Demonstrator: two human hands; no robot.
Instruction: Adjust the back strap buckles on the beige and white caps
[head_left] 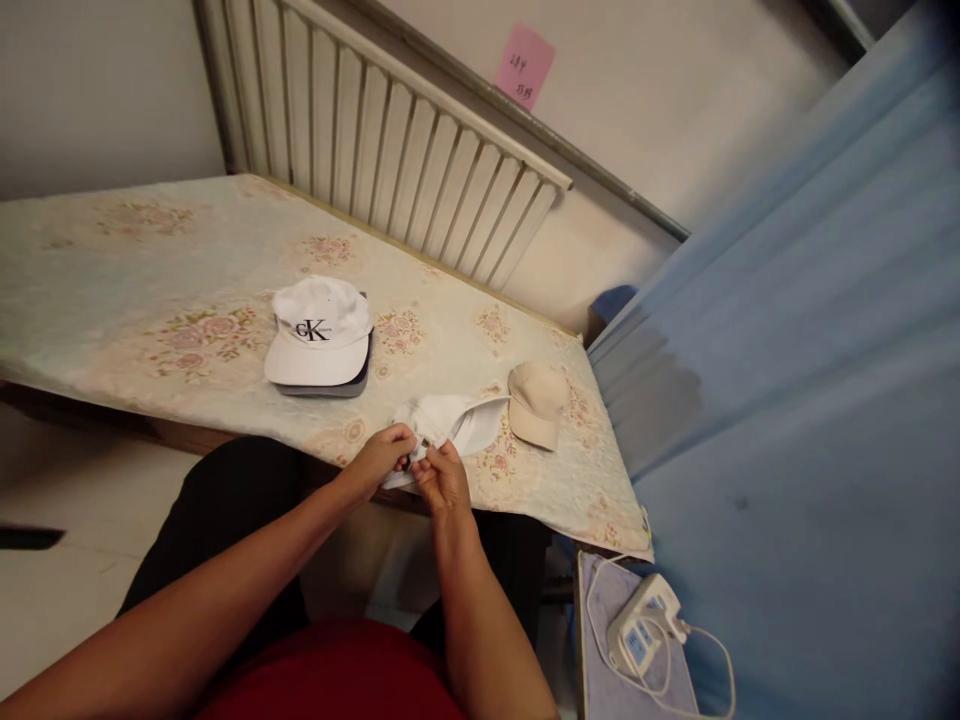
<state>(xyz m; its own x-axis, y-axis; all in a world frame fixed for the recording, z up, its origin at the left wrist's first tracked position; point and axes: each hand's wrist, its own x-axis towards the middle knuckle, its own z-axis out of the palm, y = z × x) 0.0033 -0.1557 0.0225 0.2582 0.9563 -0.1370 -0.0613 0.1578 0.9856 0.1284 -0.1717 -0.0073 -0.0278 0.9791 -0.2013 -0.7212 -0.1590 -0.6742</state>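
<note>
Both my hands grip a white cap (480, 425) at the bed's near edge, its opening and brim turned to the right. My left hand (386, 455) is closed on the back strap, and my right hand (442, 478) pinches the strap close beside it. A small dark buckle (424, 443) shows between my fingers; its details are too small to make out. Right of the held cap lies a beige cap (538, 400), brim toward me. To the left, a white cap with black CK letters (319, 325) sits on top of a dark grey cap (352, 385).
The caps lie on a floral bedcover (420, 350). Behind the bed stands a white radiator (390, 140), with a pink note (525, 65) on the wall. A blue curtain (787, 420) hangs at right. A power strip (645, 625) with white cables rests on a small table (600, 680).
</note>
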